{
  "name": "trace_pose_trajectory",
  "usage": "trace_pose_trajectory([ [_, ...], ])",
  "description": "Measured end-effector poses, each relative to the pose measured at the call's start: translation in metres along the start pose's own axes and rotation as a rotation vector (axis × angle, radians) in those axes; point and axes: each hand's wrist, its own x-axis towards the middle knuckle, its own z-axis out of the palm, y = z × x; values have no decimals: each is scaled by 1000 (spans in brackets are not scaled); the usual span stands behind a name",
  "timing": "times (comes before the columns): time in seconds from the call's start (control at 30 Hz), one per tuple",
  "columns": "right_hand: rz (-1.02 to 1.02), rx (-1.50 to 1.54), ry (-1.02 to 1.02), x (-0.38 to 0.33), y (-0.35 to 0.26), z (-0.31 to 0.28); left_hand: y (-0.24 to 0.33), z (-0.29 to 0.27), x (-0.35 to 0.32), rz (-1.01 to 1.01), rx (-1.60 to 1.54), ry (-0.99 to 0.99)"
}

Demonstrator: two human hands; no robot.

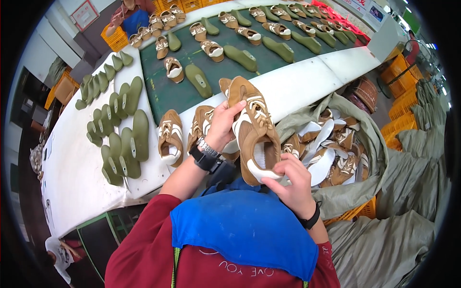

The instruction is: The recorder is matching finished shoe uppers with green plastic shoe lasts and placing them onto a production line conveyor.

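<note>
A brown sneaker (250,139) with white laces and white stripes is held up in front of me, its opening toward me. My left hand (224,120) grips it from the left side near the toe, thumb on top. With my right hand (293,182) I pinch the heel edge between thumb and fingers. Part of another brown shoe (224,85) shows behind the held one, partly hidden. On the white table edge left of my left hand stands a brown sneaker (170,137), and a further one (199,122) beside it is partly covered by my wrist.
Olive-green shoe lasts (134,139) stand in rows on the white table (77,192). A green conveyor belt (158,96) carries sneakers and lasts. To the right, a grey-green sack (379,149) holds several shoe uppers. Orange crates (401,127) are stacked beyond it. Another person (132,19) is at the far left.
</note>
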Motion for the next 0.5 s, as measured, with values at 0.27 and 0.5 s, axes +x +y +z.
trace_pose_trajectory([
  [0.27, 438, 1031, 227, -19, 32, -24, -4, -31, 3, -37, 361, 198],
  [0.5, 404, 1651, 592, -45, 89, -28, 14, -2, -28, -86, 543, -492],
])
